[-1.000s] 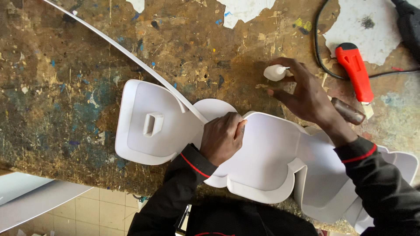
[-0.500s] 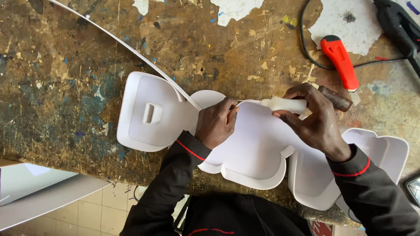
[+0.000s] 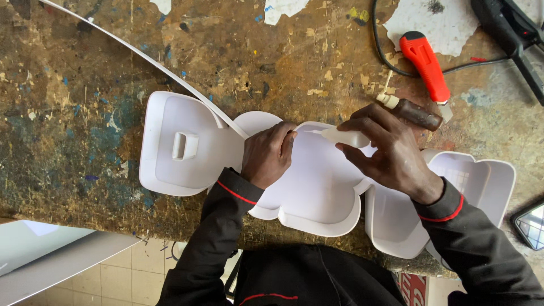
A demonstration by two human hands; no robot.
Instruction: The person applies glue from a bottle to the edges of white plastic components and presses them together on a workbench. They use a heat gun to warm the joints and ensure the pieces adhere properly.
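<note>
Left hand (image 3: 266, 154) pressed flat, fingers curled, on white shaped shell (image 3: 317, 187) at worn bench (image 3: 85, 113) edge, seemingly for steadying. Small white bottle (image 3: 345, 136) gripped in right hand (image 3: 391, 153), nozzle aimed along shell rim beside white strip (image 3: 164, 71).

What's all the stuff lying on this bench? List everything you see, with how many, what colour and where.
White moulded letter shells: three, white, in a row along the bench's near edge.
White strip: one, white, running from the top left to the middle shell.
Small squeeze bottle: one, white, in the right hand.
Utility knife: one, red, top right.
Brown bottle: one, brown with a pale tip, beside the knife.
Black cable: one, top right.
Black tool: one, far top right corner.
Workbench: one, brown, paint-spattered.
Left hand: pressing on the middle shell.
Right hand: closed grip on the squeeze bottle.
</note>
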